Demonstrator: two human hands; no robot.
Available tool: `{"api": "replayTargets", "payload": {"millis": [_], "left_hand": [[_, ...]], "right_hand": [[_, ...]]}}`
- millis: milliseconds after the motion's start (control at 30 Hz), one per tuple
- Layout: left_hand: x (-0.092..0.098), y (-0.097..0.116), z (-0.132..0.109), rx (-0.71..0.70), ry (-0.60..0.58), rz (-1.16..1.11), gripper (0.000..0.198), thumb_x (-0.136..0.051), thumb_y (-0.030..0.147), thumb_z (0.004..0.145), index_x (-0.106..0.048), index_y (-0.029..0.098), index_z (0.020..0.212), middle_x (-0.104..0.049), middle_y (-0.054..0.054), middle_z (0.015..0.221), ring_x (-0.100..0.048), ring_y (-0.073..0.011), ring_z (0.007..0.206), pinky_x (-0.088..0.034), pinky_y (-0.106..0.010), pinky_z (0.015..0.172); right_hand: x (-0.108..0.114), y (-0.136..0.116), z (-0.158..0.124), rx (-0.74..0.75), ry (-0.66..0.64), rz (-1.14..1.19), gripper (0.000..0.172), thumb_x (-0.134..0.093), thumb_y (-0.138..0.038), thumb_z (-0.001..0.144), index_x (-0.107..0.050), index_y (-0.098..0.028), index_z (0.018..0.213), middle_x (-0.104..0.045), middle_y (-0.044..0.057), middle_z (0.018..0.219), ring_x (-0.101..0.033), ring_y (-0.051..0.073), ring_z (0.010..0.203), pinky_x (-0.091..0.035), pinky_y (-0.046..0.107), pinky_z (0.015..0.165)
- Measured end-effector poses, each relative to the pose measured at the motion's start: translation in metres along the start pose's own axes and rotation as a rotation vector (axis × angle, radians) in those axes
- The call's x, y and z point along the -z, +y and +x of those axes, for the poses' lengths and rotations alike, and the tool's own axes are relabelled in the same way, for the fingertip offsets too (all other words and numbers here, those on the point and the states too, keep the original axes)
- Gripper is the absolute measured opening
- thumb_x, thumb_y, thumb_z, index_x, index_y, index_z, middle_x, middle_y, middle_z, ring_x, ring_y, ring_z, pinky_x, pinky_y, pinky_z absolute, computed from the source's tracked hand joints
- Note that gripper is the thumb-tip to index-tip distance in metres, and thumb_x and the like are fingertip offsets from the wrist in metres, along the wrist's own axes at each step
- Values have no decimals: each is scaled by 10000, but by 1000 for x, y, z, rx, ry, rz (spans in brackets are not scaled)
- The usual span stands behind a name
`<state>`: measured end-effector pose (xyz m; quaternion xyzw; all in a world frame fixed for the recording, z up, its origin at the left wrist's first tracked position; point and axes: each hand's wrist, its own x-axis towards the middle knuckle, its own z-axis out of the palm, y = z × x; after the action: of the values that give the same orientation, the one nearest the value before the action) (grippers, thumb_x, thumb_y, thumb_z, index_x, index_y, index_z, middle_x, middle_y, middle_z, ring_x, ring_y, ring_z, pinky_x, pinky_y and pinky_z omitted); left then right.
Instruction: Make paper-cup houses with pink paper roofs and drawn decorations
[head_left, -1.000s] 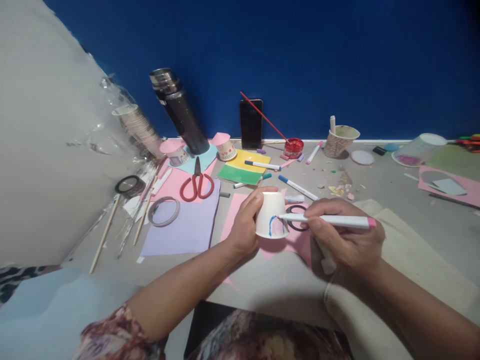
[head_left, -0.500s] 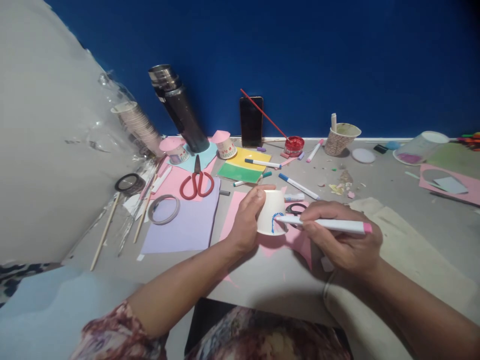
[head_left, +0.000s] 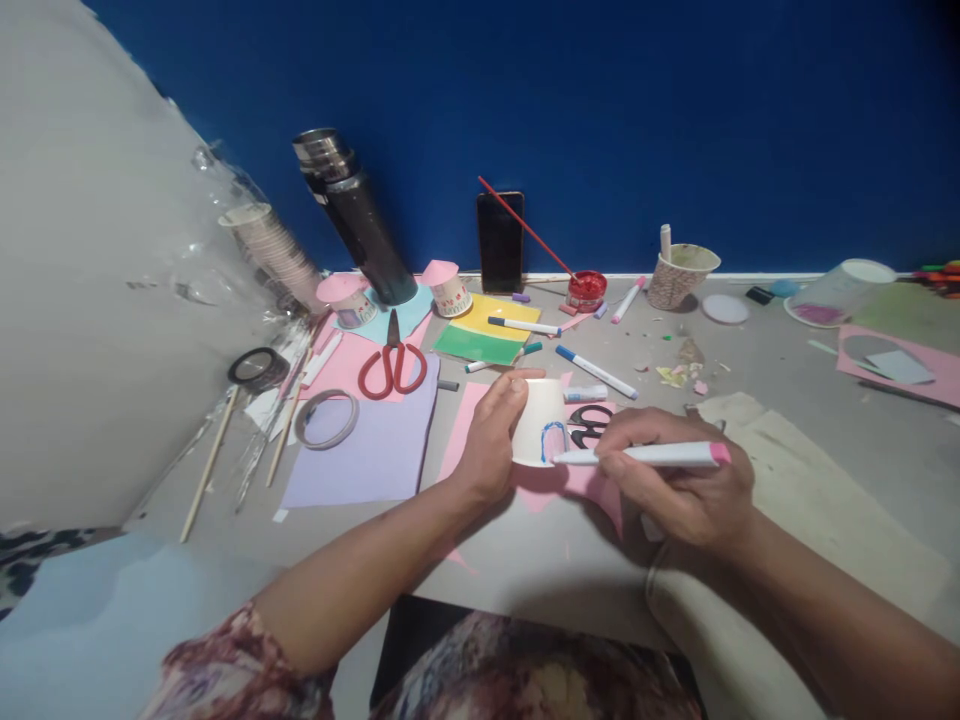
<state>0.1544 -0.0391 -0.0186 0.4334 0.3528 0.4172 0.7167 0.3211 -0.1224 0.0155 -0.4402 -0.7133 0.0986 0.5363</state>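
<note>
My left hand (head_left: 491, 440) grips an upturned white paper cup (head_left: 538, 420) from its left side, thumb over the top. A blue arch outline is drawn on the cup's wall. My right hand (head_left: 679, 485) pinches a white marker with a pink end cap (head_left: 652, 455), its tip touching the bottom right of the arch. Both rest over a pink paper sheet (head_left: 577, 480). Small black scissors (head_left: 591, 425) lie just behind the marker tip.
Red scissors (head_left: 391, 368), tape rolls (head_left: 325, 418) and a lilac sheet (head_left: 367, 450) lie at the left. A dark flask (head_left: 352, 215), a phone (head_left: 501, 242), a red paint pot (head_left: 586, 291), loose markers (head_left: 596, 372) and a patterned cup (head_left: 679, 275) stand behind.
The marker tip has travelled down the right side of the arch, closing the blue outline. My left hand has turned the cup slightly. The view shifted a little.
</note>
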Motion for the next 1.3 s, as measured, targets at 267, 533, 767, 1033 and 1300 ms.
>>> {"api": "replayTargets", "payload": {"millis": [267,533,767,1033,1300], "left_hand": [[-4,3,1,88,27,-121,489,-709,578,858,-671,161,1110,-743,-84,910,-679,-196,684,-566,-319,645],[-3,0,1,61,16,-84,482,-703,582,868,-684,170,1117,-749,-82,938,-691,-211,759,-550,-310,677],[-1,0,1,44,-2,-46,467,-696,576,876,-682,180,1124,-731,-69,930,-675,-208,752,-544,-319,684],[-3,2,2,86,-4,-92,478,-686,563,877,-665,165,1143,-749,-84,927,-690,-210,727,-558,-328,688],[-4,4,0,114,-36,-164,459,-698,526,882,-660,154,1147,-778,-95,913,-707,-210,733,-567,-318,694]], "right_hand": [[2,0,0,-2,8,13,180,-626,-78,883,-702,-232,830,-745,-1,699,-706,158,592,-573,262,577],[0,1,0,8,-28,16,165,-626,-95,893,-691,-233,832,-744,0,675,-706,170,579,-551,267,548],[0,-2,2,-6,-52,37,159,-621,-104,891,-693,-224,815,-737,0,667,-677,156,545,-533,259,540],[2,1,0,-21,-40,26,153,-614,-108,903,-685,-227,836,-736,-1,685,-694,158,576,-549,262,564],[3,2,-1,-44,-1,26,175,-614,-98,900,-686,-241,828,-737,-1,666,-685,169,559,-595,296,616]]}}
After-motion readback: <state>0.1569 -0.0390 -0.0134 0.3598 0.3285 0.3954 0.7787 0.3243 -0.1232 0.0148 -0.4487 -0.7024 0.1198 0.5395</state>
